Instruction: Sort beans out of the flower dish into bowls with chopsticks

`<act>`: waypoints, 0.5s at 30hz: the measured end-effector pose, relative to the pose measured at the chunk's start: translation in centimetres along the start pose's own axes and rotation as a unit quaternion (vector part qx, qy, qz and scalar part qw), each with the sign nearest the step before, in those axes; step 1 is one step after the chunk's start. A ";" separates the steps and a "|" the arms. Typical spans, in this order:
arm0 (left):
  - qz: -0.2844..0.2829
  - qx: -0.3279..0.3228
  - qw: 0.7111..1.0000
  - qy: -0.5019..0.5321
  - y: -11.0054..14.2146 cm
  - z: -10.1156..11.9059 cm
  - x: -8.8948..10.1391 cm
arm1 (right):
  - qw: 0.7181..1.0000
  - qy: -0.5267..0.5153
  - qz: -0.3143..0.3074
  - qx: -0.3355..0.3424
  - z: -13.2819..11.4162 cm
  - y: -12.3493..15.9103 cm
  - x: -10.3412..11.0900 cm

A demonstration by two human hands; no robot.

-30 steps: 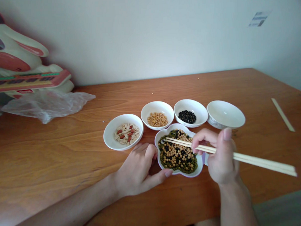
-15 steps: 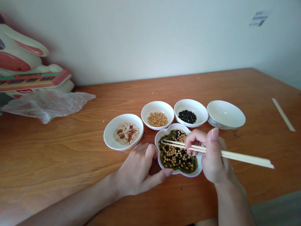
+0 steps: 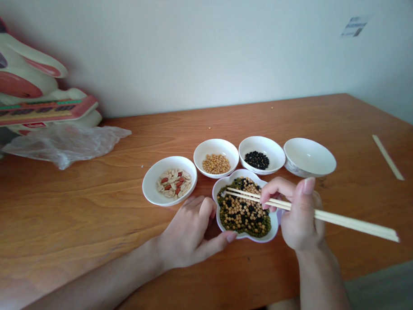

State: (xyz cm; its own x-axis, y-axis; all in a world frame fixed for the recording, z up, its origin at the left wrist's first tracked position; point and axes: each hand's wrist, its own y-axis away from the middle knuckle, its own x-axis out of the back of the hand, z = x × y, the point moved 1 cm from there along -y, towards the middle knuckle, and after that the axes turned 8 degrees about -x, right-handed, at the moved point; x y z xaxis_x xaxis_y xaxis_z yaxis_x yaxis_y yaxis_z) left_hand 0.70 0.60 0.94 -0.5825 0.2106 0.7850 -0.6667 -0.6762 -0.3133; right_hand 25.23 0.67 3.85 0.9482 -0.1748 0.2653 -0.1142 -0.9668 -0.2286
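Observation:
My right hand (image 3: 298, 210) is closed round a pair of pale wooden chopsticks (image 3: 351, 222). Their tips reach over the upper left part of a white, purple-rimmed flower-shaped dish (image 3: 275, 232). In this dish lie mixed green, black and yellow beans (image 3: 244, 210); I cannot make out whether the tips grip any. My left hand (image 3: 195, 232) holds the dish's left side, thumb at the front rim and fingers curled by the edge. Behind it stand white bowls: one of peanuts (image 3: 174, 183), one of soybeans (image 3: 216, 164) and one of black beans (image 3: 257, 160).
An empty white bowl (image 3: 310, 153) stands at the row's right end. A pale flat strip (image 3: 388, 157) lies farther right on the wooden table (image 3: 75, 200). At the left are a crumpled plastic bag (image 3: 67, 144) and an animal-shaped toy keyboard (image 3: 38, 88). A wall rises behind.
My right hand has shifted slightly right with the chopsticks, and their tips have moved a little right and up over the beans. My left hand and the dish have stayed put.

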 end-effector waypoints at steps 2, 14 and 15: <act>-0.001 0.002 1.000 -0.002 -0.1 0.0 0.0 | 0.999 -0.005 0.030 0.011 -0.3 0.0 0.3; 0.002 -0.006 1.000 -0.005 0.0 0.0 0.1 | 0.929 -0.032 0.358 0.091 -1.5 -0.1 1.9; 0.001 -0.007 1.000 -0.004 0.0 0.0 0.0 | 0.926 -0.033 0.370 0.074 -1.3 -0.2 1.9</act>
State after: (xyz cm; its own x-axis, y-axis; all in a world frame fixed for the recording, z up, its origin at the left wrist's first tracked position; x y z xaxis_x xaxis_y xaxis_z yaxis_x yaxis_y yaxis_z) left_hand 0.69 0.60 0.97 -0.5805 0.2032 0.7885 -0.6717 -0.6668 -0.3227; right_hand 26.68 0.25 5.67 0.6439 -0.7617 -0.0722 -0.7018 -0.5503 -0.4524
